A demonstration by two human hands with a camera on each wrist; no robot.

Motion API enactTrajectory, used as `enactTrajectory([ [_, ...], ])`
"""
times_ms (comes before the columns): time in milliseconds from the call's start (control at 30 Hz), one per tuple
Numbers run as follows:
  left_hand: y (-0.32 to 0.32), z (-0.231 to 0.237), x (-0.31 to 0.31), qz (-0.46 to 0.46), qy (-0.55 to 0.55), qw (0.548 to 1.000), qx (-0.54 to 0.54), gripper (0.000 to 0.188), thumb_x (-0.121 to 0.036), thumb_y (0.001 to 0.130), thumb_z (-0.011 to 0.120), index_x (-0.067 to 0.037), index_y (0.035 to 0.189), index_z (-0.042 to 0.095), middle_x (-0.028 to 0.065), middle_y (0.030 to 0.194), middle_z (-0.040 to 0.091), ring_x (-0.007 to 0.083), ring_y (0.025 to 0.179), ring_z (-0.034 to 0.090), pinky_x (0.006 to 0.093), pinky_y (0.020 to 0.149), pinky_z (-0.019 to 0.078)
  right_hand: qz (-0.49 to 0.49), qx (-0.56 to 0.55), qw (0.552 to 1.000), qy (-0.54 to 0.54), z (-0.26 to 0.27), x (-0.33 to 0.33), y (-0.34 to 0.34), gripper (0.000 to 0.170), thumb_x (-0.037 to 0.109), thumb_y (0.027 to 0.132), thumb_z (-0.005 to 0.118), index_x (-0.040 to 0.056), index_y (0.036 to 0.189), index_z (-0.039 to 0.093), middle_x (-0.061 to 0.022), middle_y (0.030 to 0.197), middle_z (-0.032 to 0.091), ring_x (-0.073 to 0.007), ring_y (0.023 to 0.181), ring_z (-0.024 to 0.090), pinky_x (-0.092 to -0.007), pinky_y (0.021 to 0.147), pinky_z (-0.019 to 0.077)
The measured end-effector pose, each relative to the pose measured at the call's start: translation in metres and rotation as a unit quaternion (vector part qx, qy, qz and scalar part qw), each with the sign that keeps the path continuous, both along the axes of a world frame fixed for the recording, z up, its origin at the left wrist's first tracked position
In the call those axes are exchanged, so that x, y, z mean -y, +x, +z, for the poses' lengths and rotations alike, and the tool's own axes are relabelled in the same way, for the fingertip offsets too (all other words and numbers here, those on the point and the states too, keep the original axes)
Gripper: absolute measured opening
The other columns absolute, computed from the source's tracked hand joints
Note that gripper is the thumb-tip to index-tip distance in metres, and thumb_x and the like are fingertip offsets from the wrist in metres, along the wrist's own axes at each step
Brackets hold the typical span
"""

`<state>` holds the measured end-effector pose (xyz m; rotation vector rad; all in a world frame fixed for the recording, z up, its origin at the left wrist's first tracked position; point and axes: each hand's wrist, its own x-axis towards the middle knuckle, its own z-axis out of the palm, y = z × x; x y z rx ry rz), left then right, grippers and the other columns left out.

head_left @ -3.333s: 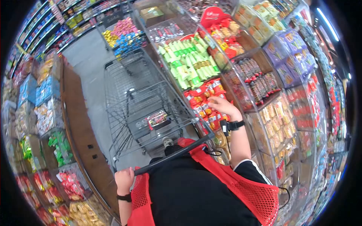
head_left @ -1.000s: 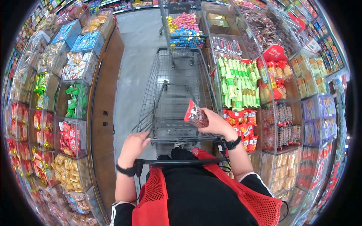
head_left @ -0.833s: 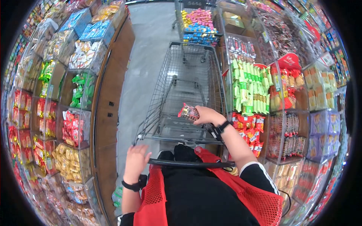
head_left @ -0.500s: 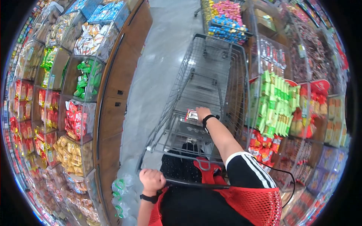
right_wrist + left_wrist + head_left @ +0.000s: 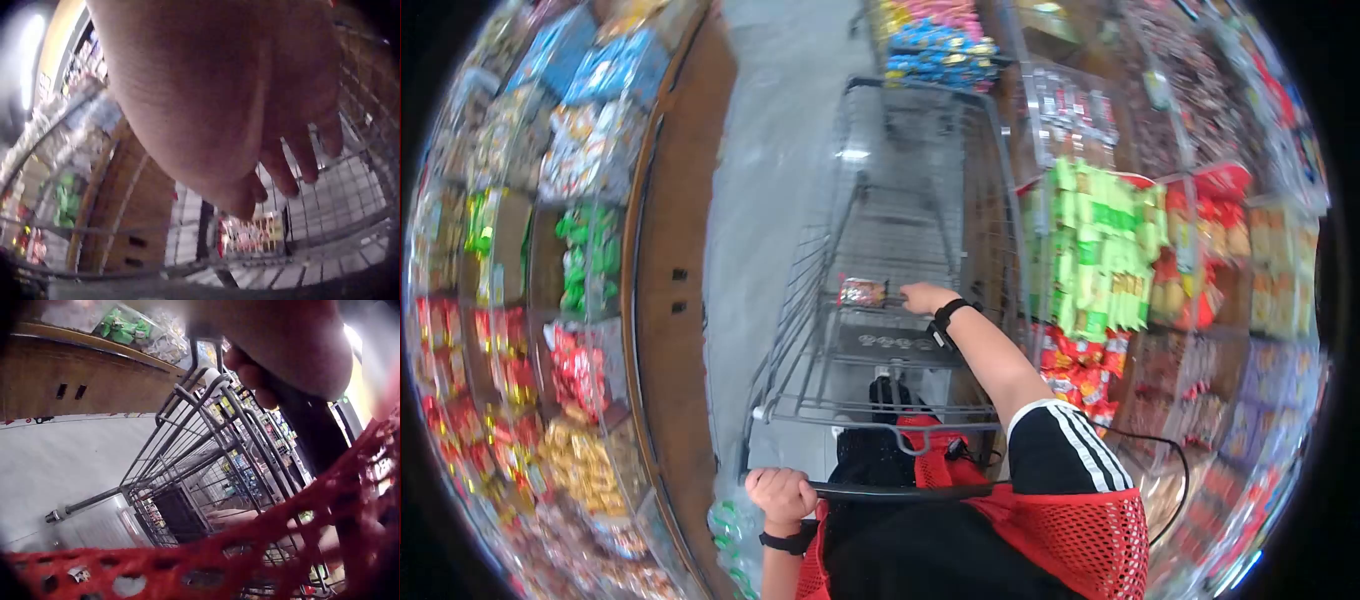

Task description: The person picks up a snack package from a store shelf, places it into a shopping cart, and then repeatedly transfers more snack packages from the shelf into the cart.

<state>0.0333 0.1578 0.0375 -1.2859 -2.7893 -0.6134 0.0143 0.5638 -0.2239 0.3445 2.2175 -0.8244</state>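
A small red-edged clear snack pack [image 5: 862,292] lies low in the wire shopping cart [image 5: 880,412], near its folding seat panel. Just right of it in the head view, my right hand [image 5: 928,298] reaches down into the basket. The right wrist view shows that hand's fingers [image 5: 284,172] relaxed and spread above the snack pack [image 5: 253,234], holding nothing. My left hand [image 5: 782,493] grips the left end of the black cart handle [image 5: 910,492]. From the left wrist, the thumb side of the left hand [image 5: 287,344] looms close, and red mesh vest hides the lower part.
Clear bins of light green packets [image 5: 1105,245] and red packets [image 5: 1085,375] line the right. A brown wooden cabinet [image 5: 685,220] with candy bins runs along the left. Another cart with colourful packets [image 5: 940,50] stands ahead. Grey floor [image 5: 765,180] shows between.
My right hand, earlier over the red packets and then carrying the snack pack, has lowered it into the cart and let go. My left hand left the handle and has taken hold of it again.
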Motion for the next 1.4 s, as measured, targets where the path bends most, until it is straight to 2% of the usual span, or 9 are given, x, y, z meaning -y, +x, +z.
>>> enactTrajectory([
  [133,-0.004,0.003,-0.006,-0.017,0.013,1.0,-0.016,0.019,-0.017,0.071,0.05,-0.012,0.053,0.053,0.0036,0.056,0.054,0.0237,0.056,0.049,0.0353,0.069,0.0365,-0.128,-0.175,0.975,-0.042,0.099,-0.054,0.062,0.04,0.02,0.084,0.057,0.0032,0.12,0.054,-0.0197,0.114,0.06,-0.0343,0.107,0.057,-0.0415,0.089,0.0456],
  [300,-0.014,0.002,-0.005,-0.057,0.013,0.997,-0.06,0.02,-0.017,0.073,0.051,-0.011,0.055,0.054,0.0051,0.057,0.052,0.0249,0.057,0.05,0.0369,0.067,0.0369,-0.352,-0.239,0.905,0.003,0.224,-0.081,0.165,0.036,0.019,0.086,0.058,0.003,0.117,0.054,-0.0134,0.096,0.065,-0.0293,0.09,0.062,-0.0383,0.078,0.0491],
  [467,-0.018,0.013,-0.009,-0.087,-0.006,0.995,-0.055,0.022,-0.016,0.077,0.054,-0.007,0.057,0.056,0.0103,0.057,0.054,0.0294,0.057,0.052,0.041,0.063,0.037,-0.377,-0.316,0.852,0.18,0.299,-0.034,0.291,0.033,0.015,0.085,0.059,0.002,0.115,0.056,-0.0134,0.092,0.065,-0.0268,0.087,0.063,-0.0364,0.078,0.05],
  [567,-0.028,0.011,-0.009,-0.107,-0.104,0.988,-0.028,0.026,-0.018,0.08,0.054,-0.004,0.059,0.058,0.0144,0.056,0.056,0.033,0.053,0.053,0.0438,0.059,0.0377,-0.519,-0.31,0.786,0.128,0.343,0.012,0.364,0.032,0.016,0.084,0.062,0.0013,0.112,0.057,-0.0157,0.098,0.065,-0.0236,0.09,0.064,-0.0359,0.08,0.05],
  [600,-0.031,0.016,-0.015,-0.131,-0.115,0.985,-0.018,0.038,-0.024,0.086,0.051,0.001,0.058,0.061,0.0196,0.058,0.058,0.0391,0.051,0.055,0.0486,0.054,0.0409,-0.547,-0.297,0.768,0.149,0.346,0.022,0.389,0.031,0.016,0.084,0.062,0.0015,0.111,0.058,-0.0153,0.099,0.065,-0.0228,0.09,0.064,-0.0353,0.08,0.0498],
  [767,-0.029,0.001,-0.054,-0.232,-0.166,0.959,0.002,0.044,-0.035,0.091,0.048,-0.006,0.063,0.065,0.0195,0.059,0.059,0.0368,0.057,0.06,0.0478,0.055,0.0451,-0.651,-0.253,0.679,0.226,0.323,0.088,0.473,0.029,0.014,0.083,0.062,0.0024,0.11,0.06,-0.0124,0.097,0.067,-0.0208,0.087,0.064,-0.0326,0.078,0.0499],
  [967,-0.023,0.007,-0.069,-0.261,-0.153,0.953,0.026,0.044,-0.036,0.091,0.047,-0.005,0.066,0.066,0.0201,0.06,0.059,0.0388,0.057,0.059,0.0476,0.056,0.0465,-0.61,-0.218,0.736,0.196,0.273,0.12,0.466,0.035,0.018,0.081,0.063,0.0018,0.112,0.059,-0.0173,0.104,0.064,-0.028,0.099,0.061,-0.0373,0.087,0.0475],
  [1300,-0.023,0.009,-0.066,-0.208,-0.116,0.971,0.009,0.04,-0.035,0.087,0.052,-0.006,0.063,0.065,0.019,0.057,0.058,0.0377,0.053,0.059,0.046,0.052,0.0464,-0.497,-0.248,0.719,0.417,0.146,-0.014,0.433,0.045,0.001,0.069,0.059,0.0016,0.114,0.054,-0.0193,0.111,0.057,-0.036,0.107,0.052,-0.0427,0.095,0.0417],
  [1400,-0.018,0.011,-0.066,-0.189,-0.096,0.977,0.009,0.037,-0.033,0.085,0.055,-0.007,0.061,0.063,0.017,0.055,0.057,0.0358,0.052,0.058,0.0451,0.051,0.0455,-0.486,-0.176,0.764,0.386,0.154,-0.022,0.422,0.045,0.003,0.063,0.065,0.0038,0.107,0.056,-0.0193,0.105,0.059,-0.0363,0.101,0.055,-0.0437,0.089,0.0443],
])
